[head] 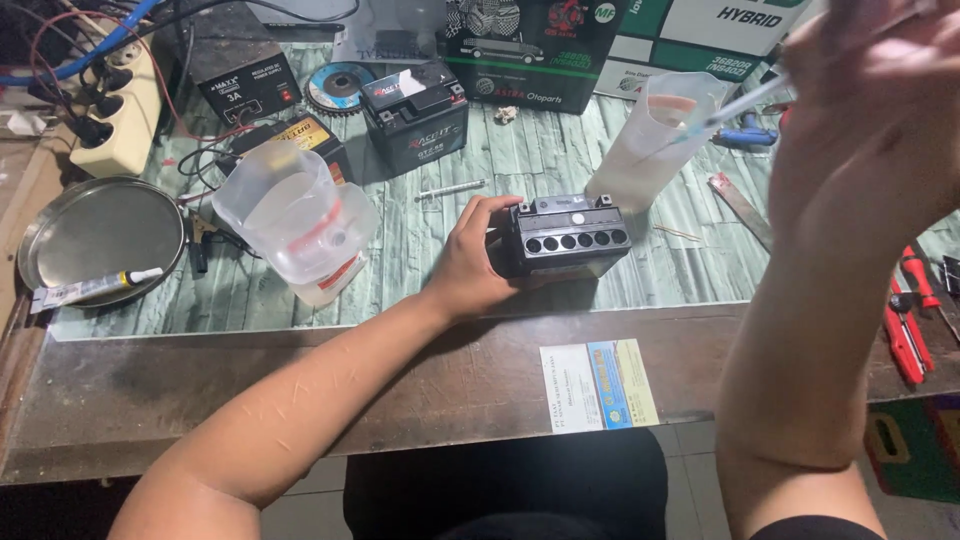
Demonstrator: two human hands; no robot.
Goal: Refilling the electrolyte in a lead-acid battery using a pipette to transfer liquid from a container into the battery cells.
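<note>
Battery (570, 236) is steadied on the worktop (450, 250) by the left hand (470, 265), gripped at its side so the open cells face forward. Right hand (880, 110), raised and blurred, seems closed on a thin tube (745, 103).

Workbench (250, 395) of worn dark brown wood, its front edge scuffed, the rear part covered by a sheet patterned like pale green planks (520, 160). Pale tiled floor (690, 470) shows below the front edge; cardboard boxes (640, 40) line the back. Light even and bright, with soft glare on the green sheet; no wall or window in view.
</note>
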